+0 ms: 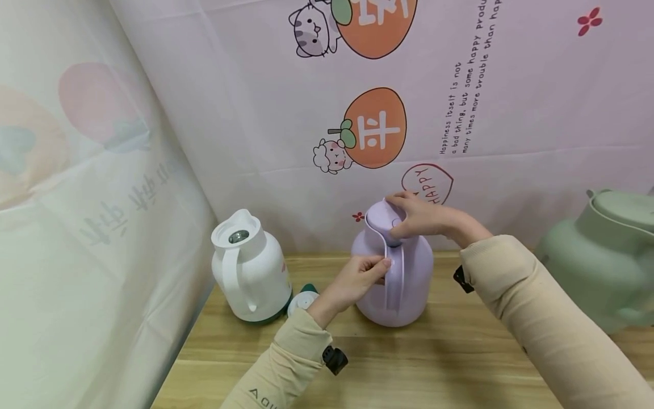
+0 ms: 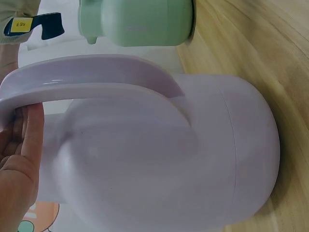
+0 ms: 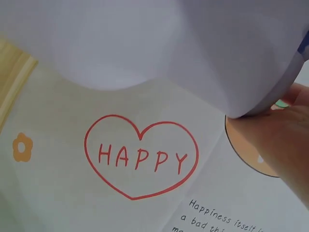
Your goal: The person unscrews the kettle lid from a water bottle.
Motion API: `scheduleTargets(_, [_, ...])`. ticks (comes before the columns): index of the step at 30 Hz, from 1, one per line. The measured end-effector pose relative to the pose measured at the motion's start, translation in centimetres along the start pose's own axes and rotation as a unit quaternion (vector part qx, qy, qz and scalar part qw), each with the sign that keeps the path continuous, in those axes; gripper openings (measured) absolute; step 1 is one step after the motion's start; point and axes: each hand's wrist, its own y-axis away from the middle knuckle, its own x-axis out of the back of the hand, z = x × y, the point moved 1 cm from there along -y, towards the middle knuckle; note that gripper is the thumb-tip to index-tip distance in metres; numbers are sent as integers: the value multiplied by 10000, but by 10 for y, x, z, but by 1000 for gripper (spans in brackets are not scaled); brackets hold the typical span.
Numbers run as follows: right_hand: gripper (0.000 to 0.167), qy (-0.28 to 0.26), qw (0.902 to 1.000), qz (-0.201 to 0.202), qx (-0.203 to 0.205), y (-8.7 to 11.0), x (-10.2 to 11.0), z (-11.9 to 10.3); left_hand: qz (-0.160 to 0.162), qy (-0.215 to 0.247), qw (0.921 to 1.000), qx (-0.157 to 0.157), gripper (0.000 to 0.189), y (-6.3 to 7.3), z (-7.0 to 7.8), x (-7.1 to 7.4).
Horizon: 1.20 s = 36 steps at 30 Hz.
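Pale lilac jug (image 3: 120, 43) kinda hogs the top of the frame, right hand (image 3: 282, 137) touching its edge over at the right. Below that, a red heart (image 3: 141, 157) saying HAPPY, little orange flower (image 3: 22, 147) far left, wood (image 3: 12, 72) upper left.

Wood-grain tabletop (image 1: 388, 363) here, its far edge running right up to a creased, whitish backdrop (image 1: 245, 113)! Orange persimmons (image 1: 378, 104) climb it, cartoon cat (image 1: 311, 34) and lamb (image 1: 331, 156) alongside, red HAPPY heart (image 3: 140, 159) below. Along the tabletop's left edge hangs a pale sheet (image 1: 51, 272), faintly printed. Soft shadows smudge the wood.
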Motion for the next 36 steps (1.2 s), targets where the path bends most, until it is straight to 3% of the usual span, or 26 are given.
scheduleTargets(4, [90,-74,9991,-302,-296,1,5,-1,-37,158,9998,89,33,0,-1,0])
scheduleTargets(6, [86,19,9988,-250,-420,1,4,-4,-64,260,9995,170,33,1,-2,0])
scheduleTargets(10, [81,726,9936,537,-683,-2,-4,-17,-48,405,9986,338,35,1,-4,0])
scheduleTargets(13, [84,1277,9793,1213,-997,-4,-13,-26,-10,400,9984,391,36,1,-4,0])
scheduleTargets(16, [79,1565,9682,1547,-1190,-5,-18,-30,6,382,9985,403,37,2,-4,0])
scheduleTargets(20, [69,1867,9612,1724,-1076,-6,-18,-32,-58,294,9988,393,38,2,-3,0])
scheduleTargets(25, [61,2016,9648,1552,-667,-8,-14,-29,-184,216,9989,375,40,2,-3,-1])
scheduleTargets(29, [65,1747,9765,1206,-379,-10,-8,-25,-224,332,9984,389,41,2,-4,0])
scheduleTargets(33, [74,1270,9893,700,-128,-11,-2,-20,-227,655,9957,617,40,1,-5,2])
scheduleTargets(36, [74,1097,9927,496,-45,-11,-2,-19,-214,910,9919,866,40,0,-6,4])
